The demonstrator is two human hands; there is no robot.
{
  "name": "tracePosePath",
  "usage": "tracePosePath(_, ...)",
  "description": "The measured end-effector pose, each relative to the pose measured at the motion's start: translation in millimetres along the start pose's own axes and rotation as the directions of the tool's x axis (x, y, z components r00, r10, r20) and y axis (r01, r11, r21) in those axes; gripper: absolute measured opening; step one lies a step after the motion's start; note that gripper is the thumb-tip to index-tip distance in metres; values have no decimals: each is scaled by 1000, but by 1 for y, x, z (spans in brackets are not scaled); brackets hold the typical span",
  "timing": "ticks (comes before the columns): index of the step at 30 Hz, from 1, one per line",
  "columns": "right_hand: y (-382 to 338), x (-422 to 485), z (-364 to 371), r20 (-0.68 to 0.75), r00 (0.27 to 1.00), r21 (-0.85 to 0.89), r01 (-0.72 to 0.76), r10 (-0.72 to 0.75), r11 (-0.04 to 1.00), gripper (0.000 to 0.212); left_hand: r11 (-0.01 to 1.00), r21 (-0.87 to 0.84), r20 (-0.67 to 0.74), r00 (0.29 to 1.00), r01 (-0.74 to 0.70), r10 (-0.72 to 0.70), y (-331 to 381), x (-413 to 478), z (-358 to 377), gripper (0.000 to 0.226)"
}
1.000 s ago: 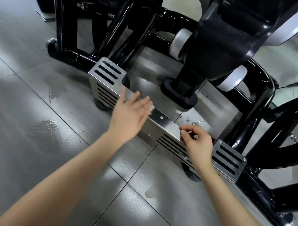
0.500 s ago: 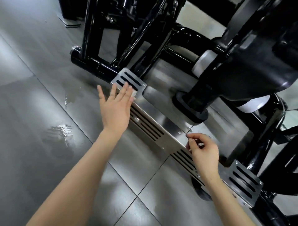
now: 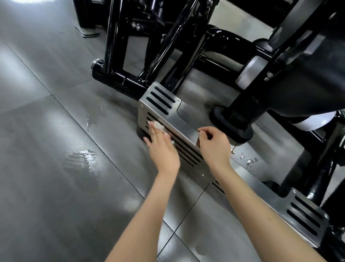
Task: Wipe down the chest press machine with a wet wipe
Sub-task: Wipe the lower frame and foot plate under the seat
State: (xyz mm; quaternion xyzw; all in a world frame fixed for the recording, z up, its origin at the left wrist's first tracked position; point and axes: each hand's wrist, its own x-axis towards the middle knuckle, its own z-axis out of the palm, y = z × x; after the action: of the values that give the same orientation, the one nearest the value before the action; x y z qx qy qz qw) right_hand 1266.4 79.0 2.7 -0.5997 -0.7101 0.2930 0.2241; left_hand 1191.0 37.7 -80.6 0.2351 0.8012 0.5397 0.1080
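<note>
left hand [image 3: 165,151], fingers flat, presses the wet wipe [image 3: 159,127] on the slotted face of the steel footplate [image 3: 186,116]; right hand [image 3: 214,146] grips its top edge. the unpinched wipe may snag on a slot.

Gym floor, seen from above: large glossy dark-grey floor tiles [image 3: 46,196] w/ thin pale grout lines [image 3: 112,160] running diagonally. Bright overhead light glare [image 3: 24,2] at top left, softer reflections elsewhere. Wet smear [image 3: 85,156] centre-left, thin water streak [image 3: 87,121] beyond it, scattered droplets [image 3: 247,161] at right
</note>
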Motion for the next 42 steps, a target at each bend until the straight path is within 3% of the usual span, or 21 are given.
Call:
tracePosePath(4,-1,-2,-1,-12,1000,-1,-15,15,1000,20,1000,-19,38,999,-14,15,11,-45,26,74)
tracePosePath(8,-1,-1,-2,13,999,33,-51,50,998,21,999,-32,-5,1000,-20,19,3,-23,22,69)
tracePosePath(12,-1,4,-8,95,987,264,-150,129,953,24,999,21,15,999,32,-32,-5,2,15,58)
tracePosePath(16,-3,6,-20,224,965,449,-227,137,864,20,995,74,66,995,-74,69,1,-51,27,63)
tracePosePath(20,-4,6,-25,295,942,582,-309,158,752,19,988,48,122,983,-145,138,8,-116,45,51)
tracePosePath(23,0,2,-34,317,939,518,-287,131,806,16,980,64,142,974,-186,175,14,-137,47,50)
tracePosePath(26,14,-3,-41,266,963,367,-145,46,919,16,978,62,120,975,-197,189,13,-133,48,50)
tracePosePath(30,37,-11,-59,242,970,251,-31,-32,967,18,985,25,84,982,-173,170,14,-123,51,55)
tracePosePath(34,60,-13,-82,201,976,271,-133,79,954,17,989,-15,126,981,-146,147,27,-145,53,60)
tracePosePath(42,90,-25,-110,192,965,353,-237,177,905,19,911,140,318,889,-389,331,9,-199,57,53)
